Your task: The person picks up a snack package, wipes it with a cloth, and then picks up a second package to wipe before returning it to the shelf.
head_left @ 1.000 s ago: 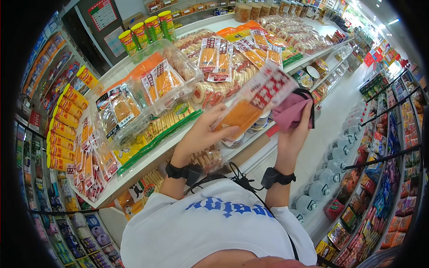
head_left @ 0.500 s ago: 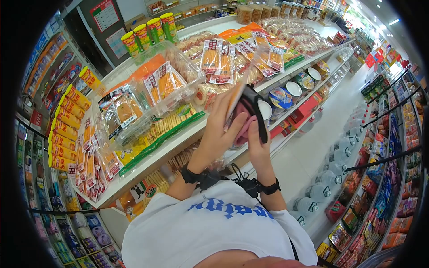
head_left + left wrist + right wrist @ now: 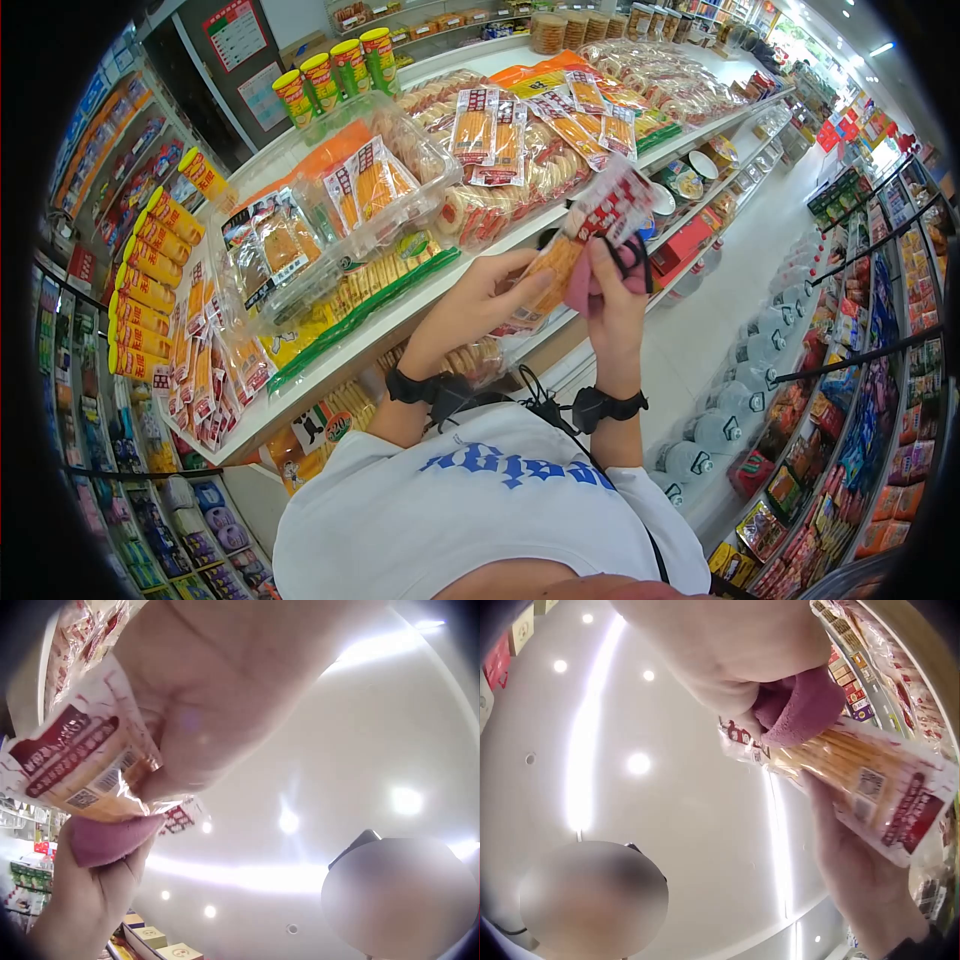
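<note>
My left hand (image 3: 478, 300) grips the lower end of a clear-and-red snack packet (image 3: 612, 203) filled with orange sticks, thumb on top. The packet slants up and to the right, just off the front edge of the display shelf. In my right hand (image 3: 617, 318) is a bunched pink cloth (image 3: 579, 284) with black edging, pinched against the packet's right side. The right wrist view shows the cloth (image 3: 806, 709) lying across the upper part of the packet (image 3: 855, 761). A barcode and dark red label face the left wrist camera on the packet's underside (image 3: 71, 754).
Similar packets (image 3: 490, 130) lie on bagged round biscuits, beside a clear plastic tub (image 3: 430, 165). Yellow cans (image 3: 140, 320) line the left end. Below the white shelf edge (image 3: 350, 345) stand lidded bowls (image 3: 685, 180). Large water bottles (image 3: 715, 430) stand along the aisle floor at right.
The packet turned edge-on with both hands close together, then swung back to show its printed front. The pink cloth has moved left, from beside the packet onto its side.
</note>
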Tool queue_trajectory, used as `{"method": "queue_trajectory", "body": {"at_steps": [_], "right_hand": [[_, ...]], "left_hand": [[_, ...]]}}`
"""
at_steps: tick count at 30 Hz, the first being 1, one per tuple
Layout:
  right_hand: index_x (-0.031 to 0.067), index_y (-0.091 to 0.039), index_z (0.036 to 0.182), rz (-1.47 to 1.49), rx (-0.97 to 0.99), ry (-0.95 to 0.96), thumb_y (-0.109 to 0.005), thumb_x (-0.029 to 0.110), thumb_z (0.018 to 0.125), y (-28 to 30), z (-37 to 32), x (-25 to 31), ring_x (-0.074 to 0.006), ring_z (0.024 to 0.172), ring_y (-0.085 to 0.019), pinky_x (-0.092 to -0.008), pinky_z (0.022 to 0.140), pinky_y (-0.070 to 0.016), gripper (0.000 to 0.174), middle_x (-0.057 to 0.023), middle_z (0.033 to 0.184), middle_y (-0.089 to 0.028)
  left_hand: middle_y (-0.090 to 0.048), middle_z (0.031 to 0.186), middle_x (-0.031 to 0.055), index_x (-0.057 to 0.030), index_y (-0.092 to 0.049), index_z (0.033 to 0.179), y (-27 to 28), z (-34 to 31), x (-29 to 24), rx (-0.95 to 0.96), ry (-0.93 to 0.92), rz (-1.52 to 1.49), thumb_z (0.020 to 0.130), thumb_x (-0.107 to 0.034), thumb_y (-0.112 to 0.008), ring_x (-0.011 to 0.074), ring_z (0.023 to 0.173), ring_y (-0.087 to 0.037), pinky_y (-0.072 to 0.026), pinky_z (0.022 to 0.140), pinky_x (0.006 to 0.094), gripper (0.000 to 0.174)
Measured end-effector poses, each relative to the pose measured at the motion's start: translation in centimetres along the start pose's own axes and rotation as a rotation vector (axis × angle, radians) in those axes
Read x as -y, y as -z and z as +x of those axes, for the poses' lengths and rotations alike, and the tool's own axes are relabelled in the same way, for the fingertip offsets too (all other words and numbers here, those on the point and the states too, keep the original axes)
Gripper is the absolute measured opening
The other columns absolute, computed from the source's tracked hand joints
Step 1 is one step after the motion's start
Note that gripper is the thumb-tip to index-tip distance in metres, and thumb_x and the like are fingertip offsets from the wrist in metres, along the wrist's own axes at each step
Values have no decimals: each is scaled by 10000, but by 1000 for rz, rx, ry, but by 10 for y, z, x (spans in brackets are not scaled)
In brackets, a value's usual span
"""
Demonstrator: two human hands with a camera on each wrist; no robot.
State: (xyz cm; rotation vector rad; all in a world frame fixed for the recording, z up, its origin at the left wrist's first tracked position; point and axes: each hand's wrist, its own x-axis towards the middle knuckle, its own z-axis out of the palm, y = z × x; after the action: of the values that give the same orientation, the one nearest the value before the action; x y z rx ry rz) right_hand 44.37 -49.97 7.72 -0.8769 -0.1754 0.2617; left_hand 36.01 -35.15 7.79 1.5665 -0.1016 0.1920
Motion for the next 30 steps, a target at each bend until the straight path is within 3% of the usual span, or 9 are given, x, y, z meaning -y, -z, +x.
{"method": "queue_trajectory", "body": {"at_steps": [6,12,15,17,19,22,27,29,30], "right_hand": [[114,-635,961,-40,-18,217,-679,107,953,19,16,18,-33,680,-589,-208,582,-464,45,39,828,-649],[103,-648,1047,145,-133,285,-638,241,993,22,20,35,-45,826,-624,-221,706,-490,148,33,933,-656],[108,-655,1064,167,-210,208,-626,268,1000,15,19,36,-52,871,-623,-236,746,-494,175,23,971,-658],[93,-653,1135,-21,12,127,-632,324,993,45,24,6,-77,906,-617,-238,790,-487,272,8,1013,-660],[28,-641,1177,-136,143,38,-680,262,965,29,12,-7,-83,943,-624,-232,818,-493,318,-20,1060,-675],[-31,-622,1211,-287,276,205,-722,156,926,-8,-6,-15,-92,962,-634,-240,842,-502,356,-57,1084,-690],[-63,-610,1216,-462,150,284,-728,66,902,-6,1,-3,-91,938,-644,-242,844,-511,359,-71,1031,-709],[-73,-614,1193,-507,27,346,-720,58,909,-13,-3,5,-76,928,-638,-238,839,-512,330,-63,1019,-707],[-58,-618,1204,-578,114,396,-710,22,888,-8,1,1,-139,1013,-640,-279,899,-502,338,-99,1097,-694]], "left_hand": [[-618,788,2,23,-647,1125,9,-5,0,89,71,231,989,-250,-620,46,719,-544,-483,623,231,307],[-652,941,29,14,-669,1121,22,-1,11,60,-158,330,943,-173,-685,78,850,-604,-518,698,248,259],[-655,1038,49,28,-679,1121,20,3,15,-166,-95,-19,912,-97,-714,99,951,-614,-519,783,262,245],[-655,1034,53,39,-678,1124,13,7,6,-246,-148,-113,907,-74,-717,108,964,-616,-507,819,266,248],[-657,1036,62,48,-678,1125,5,12,4,-319,-198,-151,908,-68,-715,112,965,-619,-500,847,271,249],[-663,1045,79,58,-671,1135,2,16,2,-411,-228,-117,918,-96,-711,114,953,-624,-497,868,277,270],[-657,1081,63,59,-615,1213,1,18,0,-540,-294,360,960,-172,-679,120,1008,-612,-499,887,284,349],[-640,1088,61,52,-580,1252,-3,17,3,-436,-196,228,976,-238,-661,128,1025,-592,-488,891,289,409],[-632,1092,60,48,-563,1271,-4,16,5,-381,-148,161,984,-272,-652,132,1033,-583,-482,893,292,439]]}}
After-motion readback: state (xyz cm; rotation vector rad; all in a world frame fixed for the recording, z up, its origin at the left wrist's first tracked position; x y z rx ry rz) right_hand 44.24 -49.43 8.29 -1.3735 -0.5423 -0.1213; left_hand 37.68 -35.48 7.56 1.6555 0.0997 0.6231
